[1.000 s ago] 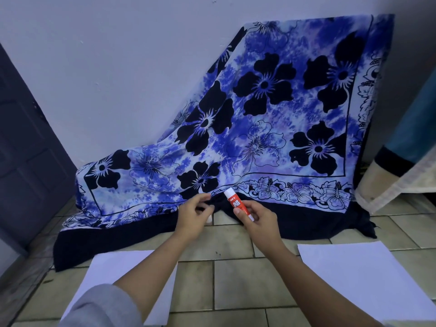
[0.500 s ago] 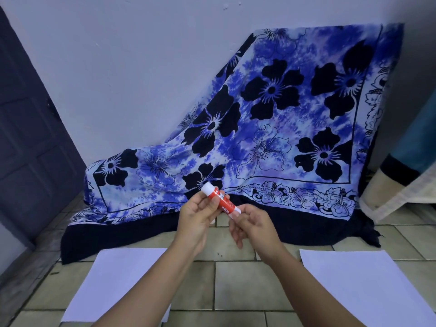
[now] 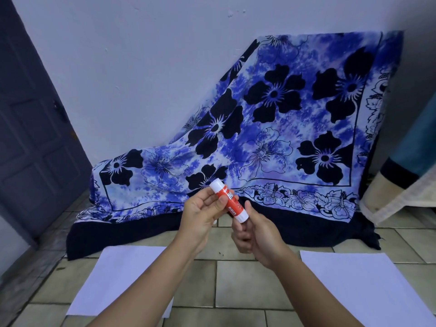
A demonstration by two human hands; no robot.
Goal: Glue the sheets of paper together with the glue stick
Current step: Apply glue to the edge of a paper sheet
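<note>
Glue stick [image 3: 228,201] first: it is held up in the air above the tiled floor [image 3: 247,282], between both hands, tilted so that its white cap points up and to the left and its white base points down and to the right. The body is red with white lettering, and the cap is on.

At the far left stands a dark panelled door [image 3: 30,138]. Next comes one white sheet of paper [image 3: 113,284], lying flat on the tiles and partly covered by the left forearm.

The left hand [image 3: 200,218] grasps the upper part of the stick just below the cap – the thumb lies across the front of the red body and the fingers curl behind it. The right hand [image 3: 257,234] grasps the lower end, its fingers curled round the white base from underneath.

Behind the hands, a blue cloth [image 3: 271,138] printed with black flowers leans against the pale wall [image 3: 141,79], and its dark hem spreads onto the floor.

To the right lies a second white sheet [image 3: 368,291], flat on the tiles and well apart from the first one. At the far right edge hangs a blue and cream fabric [image 3: 405,180] – I cannot tell what it is.
</note>
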